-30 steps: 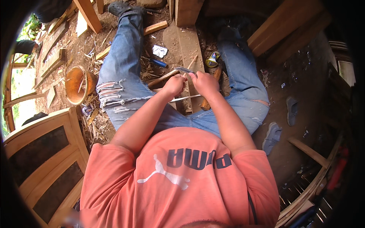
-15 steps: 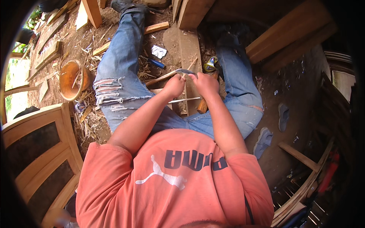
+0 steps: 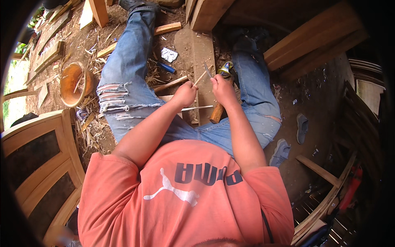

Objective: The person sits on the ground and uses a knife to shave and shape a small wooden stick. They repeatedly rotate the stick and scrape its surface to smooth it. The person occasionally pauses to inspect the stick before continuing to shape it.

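Between my spread knees, my left hand (image 3: 186,94) is closed round a thin pale wooden stick (image 3: 200,77) that slants forward and right. A knife (image 3: 207,69) is gripped in my right hand (image 3: 224,91), its narrow blade pointing away from me and close to the stick's far end. Below my right forearm lies a thick wooden handle (image 3: 216,114); its far end is hidden by the hand. Another thin whitish stick (image 3: 201,108) lies level between my forearms. A wider strip of wood (image 3: 171,84) rests just left of my left hand.
A long board (image 3: 204,47) runs forward between my legs. Around it are a yellow-green can (image 3: 225,68), a blue cylinder (image 3: 166,67) and crumpled foil (image 3: 169,54). An orange bucket (image 3: 74,94) stands left among shavings. Grey sandals (image 3: 280,152) lie right; a panelled wooden frame (image 3: 43,164) is at left.
The knife blade has swung from lying crosswise near my left hand to pointing forward. My hands have moved slightly apart, and more of the stick shows.
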Motion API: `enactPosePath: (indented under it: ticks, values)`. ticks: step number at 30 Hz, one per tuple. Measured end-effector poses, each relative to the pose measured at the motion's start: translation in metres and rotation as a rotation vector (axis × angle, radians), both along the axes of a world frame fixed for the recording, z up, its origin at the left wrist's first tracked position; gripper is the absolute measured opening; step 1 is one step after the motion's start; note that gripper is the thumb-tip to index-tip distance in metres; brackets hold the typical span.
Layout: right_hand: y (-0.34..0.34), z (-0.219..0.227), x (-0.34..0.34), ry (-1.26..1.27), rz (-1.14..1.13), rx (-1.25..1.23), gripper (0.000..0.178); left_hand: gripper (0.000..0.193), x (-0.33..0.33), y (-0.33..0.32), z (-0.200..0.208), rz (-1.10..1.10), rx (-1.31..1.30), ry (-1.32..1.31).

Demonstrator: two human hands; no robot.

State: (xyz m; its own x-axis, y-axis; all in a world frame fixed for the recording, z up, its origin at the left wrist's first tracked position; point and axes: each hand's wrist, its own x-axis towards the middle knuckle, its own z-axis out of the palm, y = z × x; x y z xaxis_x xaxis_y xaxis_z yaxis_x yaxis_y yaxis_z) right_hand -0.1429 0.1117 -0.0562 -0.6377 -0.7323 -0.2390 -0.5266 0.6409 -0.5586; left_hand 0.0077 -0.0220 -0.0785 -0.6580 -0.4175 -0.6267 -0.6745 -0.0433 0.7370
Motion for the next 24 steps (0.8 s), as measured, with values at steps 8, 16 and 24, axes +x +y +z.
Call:
enactPosePath:
  ticks: [8, 16, 24]
  values:
    - [-0.011, 0.024, 0.018, 0.117, 0.163, 0.250, 0.031, 0.034, 0.005, 0.005, -0.010, -0.045, -0.069, 0.080]
    - [-0.018, 0.029, 0.005, 0.150, 0.228, 0.485, 0.045, 0.033, 0.008, 0.010, -0.002, -0.073, -0.122, 0.020]
    - [-0.017, 0.021, -0.004, 0.158, 0.210, 0.397, 0.047, 0.030, 0.007, 0.005, 0.008, -0.081, -0.138, 0.009]
